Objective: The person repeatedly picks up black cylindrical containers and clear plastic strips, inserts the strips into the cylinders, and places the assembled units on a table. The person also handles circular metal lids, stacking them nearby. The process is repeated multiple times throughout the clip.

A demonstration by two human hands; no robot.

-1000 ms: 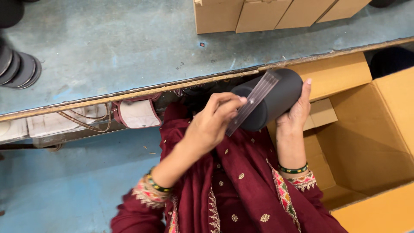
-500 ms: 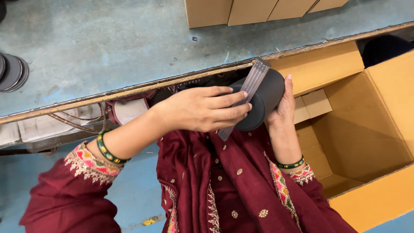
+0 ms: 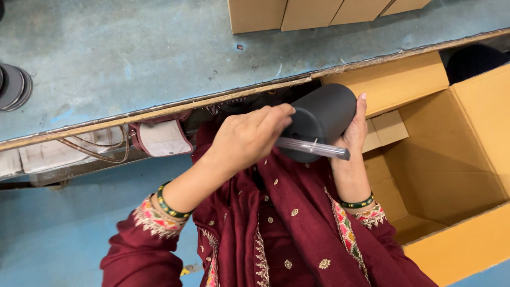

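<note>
A matte black cylinder (image 3: 326,114) lies on its side in front of my chest, its flat end facing me. My right hand (image 3: 353,133) cups it from the right, fingers up along its side. My left hand (image 3: 249,138) grips a thin, clear plastic strip (image 3: 313,148) and holds it flat across the cylinder's lower end. Both sleeves are dark red with embroidered cuffs, and green bangles ring each wrist.
An open cardboard box (image 3: 467,159) stands at my right, below the bench edge. The blue-grey bench top (image 3: 133,58) runs across the top, with closed cartons (image 3: 297,13) at the back and stacked black discs (image 3: 13,87) at the far left. A small pouch (image 3: 159,139) hangs under the bench.
The strip has swung from upright against the cylinder to lying flat across its end. My left arm has lowered, and the cylinder now points its end at me.
</note>
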